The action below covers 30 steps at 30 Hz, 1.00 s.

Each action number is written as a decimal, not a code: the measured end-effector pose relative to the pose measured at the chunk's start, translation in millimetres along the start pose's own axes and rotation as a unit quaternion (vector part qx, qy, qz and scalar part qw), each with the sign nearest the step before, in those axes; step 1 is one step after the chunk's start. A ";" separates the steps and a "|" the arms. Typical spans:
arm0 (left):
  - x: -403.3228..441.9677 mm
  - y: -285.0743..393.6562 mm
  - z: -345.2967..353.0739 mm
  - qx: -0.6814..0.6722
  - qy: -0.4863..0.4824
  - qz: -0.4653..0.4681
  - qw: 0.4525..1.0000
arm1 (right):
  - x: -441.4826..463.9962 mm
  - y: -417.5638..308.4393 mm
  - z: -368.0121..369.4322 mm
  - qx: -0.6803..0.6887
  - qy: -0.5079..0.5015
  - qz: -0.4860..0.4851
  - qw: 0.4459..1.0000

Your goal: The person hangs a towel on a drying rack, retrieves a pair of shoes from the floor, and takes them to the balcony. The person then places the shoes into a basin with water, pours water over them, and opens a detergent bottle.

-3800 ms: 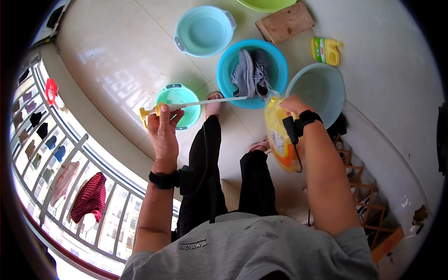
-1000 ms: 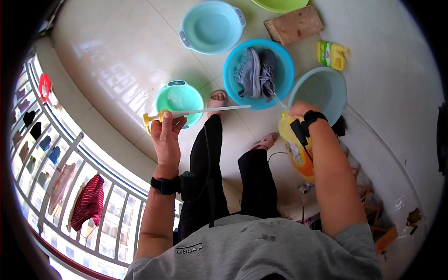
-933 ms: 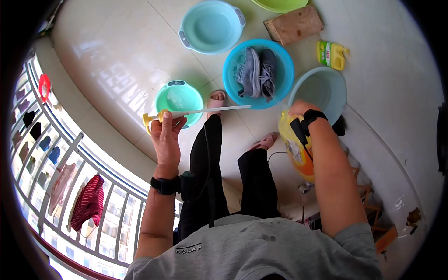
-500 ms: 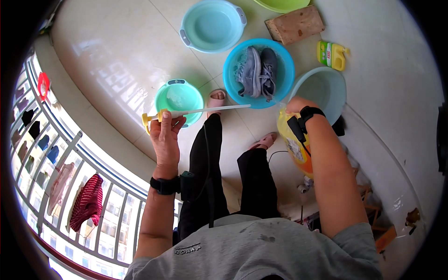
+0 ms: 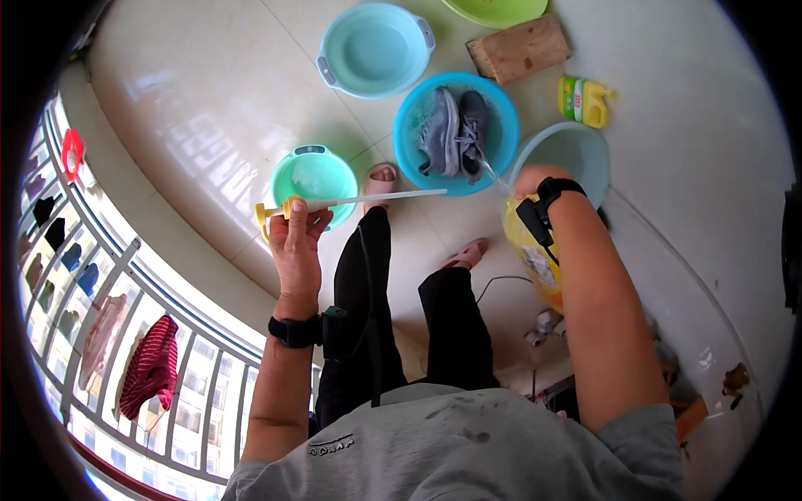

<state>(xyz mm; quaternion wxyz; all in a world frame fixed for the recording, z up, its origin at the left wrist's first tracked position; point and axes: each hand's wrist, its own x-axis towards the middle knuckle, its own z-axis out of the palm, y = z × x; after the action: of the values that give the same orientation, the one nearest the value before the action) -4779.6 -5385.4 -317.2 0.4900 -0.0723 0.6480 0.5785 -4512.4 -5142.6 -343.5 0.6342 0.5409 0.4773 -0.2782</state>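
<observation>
My left hand (image 5: 296,246) is closed around a pump dispenser top (image 5: 292,206), which has a yellow head and a long white tube pointing right. At the right, my right hand (image 5: 536,180) grips a yellow bottle (image 5: 528,238) near its neck, partly covered by my wrist and forearm. The bottle is tilted, and a clear stream runs from its mouth toward the blue basin (image 5: 403,138). Inside that basin a pair of grey sneakers (image 5: 451,138) lies side by side in sudsy water. Under the white tube stands a mint-green basin (image 5: 280,179).
Around the blue basin are a light-blue basin (image 5: 327,52), a wooden block (image 5: 522,50), a green basin (image 5: 493,15), a yellow jug (image 5: 589,102) and a pale basin (image 5: 581,150). A railing (image 5: 188,392) with hanging clothes runs along the left.
The bottle has tipped further, its mouth closer to the blue basin, and a clear stream now shows over the sneakers. My left hand keeps the pump top nearly still. The view shifted slightly.
</observation>
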 end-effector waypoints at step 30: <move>-10.8 3.6 -17.6 -0.082 0.023 -0.018 0.996 | -56.2 -8.4 -39.1 -0.303 0.110 0.018 0.947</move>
<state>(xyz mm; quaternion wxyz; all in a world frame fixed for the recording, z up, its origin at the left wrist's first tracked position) -4786.2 -5403.8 -309.7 0.4776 -0.1375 0.6080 0.6191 -4553.5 -5116.8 -294.4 0.7163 0.3592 0.5962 -0.0482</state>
